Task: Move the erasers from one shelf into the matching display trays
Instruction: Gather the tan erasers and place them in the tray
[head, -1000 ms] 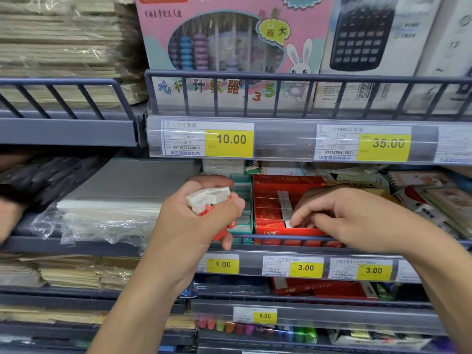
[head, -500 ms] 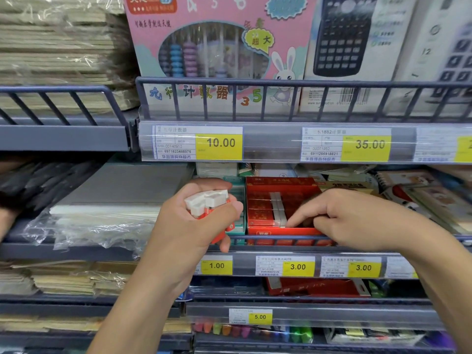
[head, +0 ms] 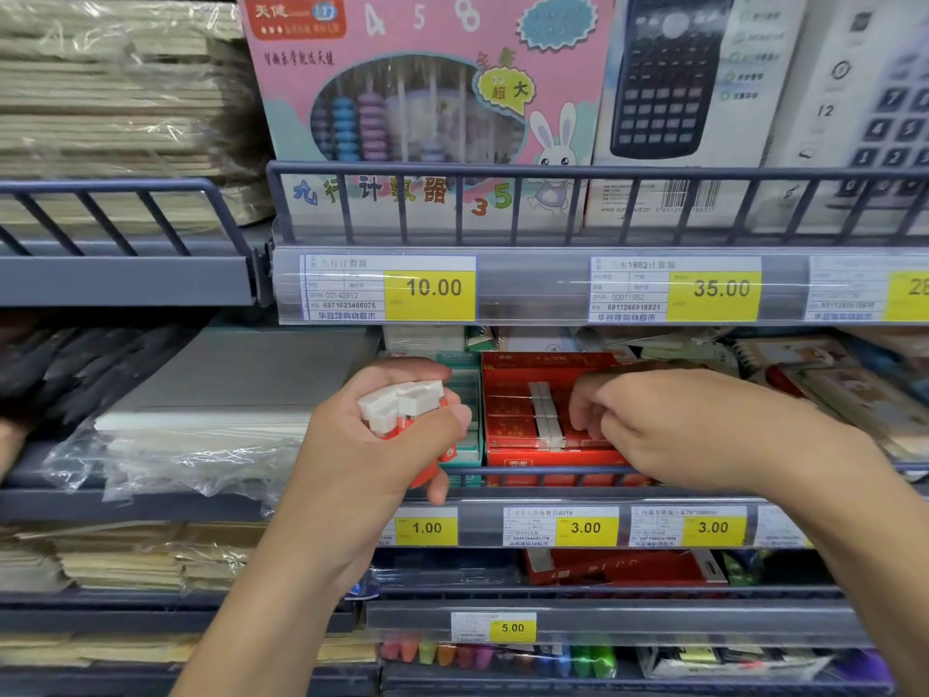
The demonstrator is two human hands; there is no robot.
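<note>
My left hand (head: 382,445) grips a bunch of erasers (head: 402,404), white blocks in red sleeves, in front of the middle shelf. A red display tray (head: 548,460) stands on that shelf and holds rows of red-sleeved erasers (head: 545,417) with white ends. My right hand (head: 668,425) reaches into the tray's right part, its fingers curled down among the erasers; what they hold is hidden. A green tray (head: 465,394) sits just left of the red one, behind my left hand.
A rail with price tags (head: 585,526) runs along the shelf's front. Plastic-wrapped paper (head: 201,435) lies at the left. Above stand an abacus box (head: 427,93) and calculator boxes (head: 668,83). Coloured pens (head: 502,656) fill the shelf below. Someone's hand (head: 10,445) shows at the far left.
My right hand's fingers have curled and pulled back to the right inside the red tray. My left hand still holds the eraser bunch in about the same place.
</note>
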